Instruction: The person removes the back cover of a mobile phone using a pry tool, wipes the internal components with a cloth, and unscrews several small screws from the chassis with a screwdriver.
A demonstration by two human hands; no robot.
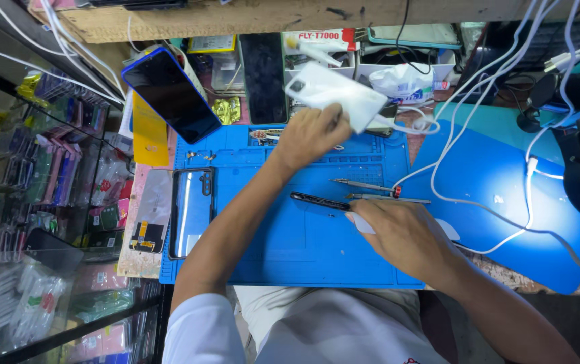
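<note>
Left hand: reaching forward over the far edge of the blue repair mat, fingers closing on a white phone back cover and holding it raised and tilted, camera cut-out end toward the left.

Right hand: resting palm down on the right part of the mat, fingers curled loosely over a small pale piece that is showing at the fingertips; whether it is gripping that piece cannot be told.

Dark phone frame: lying edge-on on the mat, just beside the right fingertips.

Tweezers and a thin metal tool: lying side by side on the mat, just beyond the right hand.

Phone with glossy dark back: lying flat at the left edge of the mat.

Blue-edged phone: leaning at an angle, screen dark, at the far left beyond the mat.

Black phone: lying screen up beyond the mat, between the blue-edged phone and the white cover.

Small screws: sitting scattered in the mat's far-left tray compartments.

White cables: trailing across the bench from the far right, crossing a second blue pad.

Glass display case: standing at the left, holding packaged accessories.
</note>
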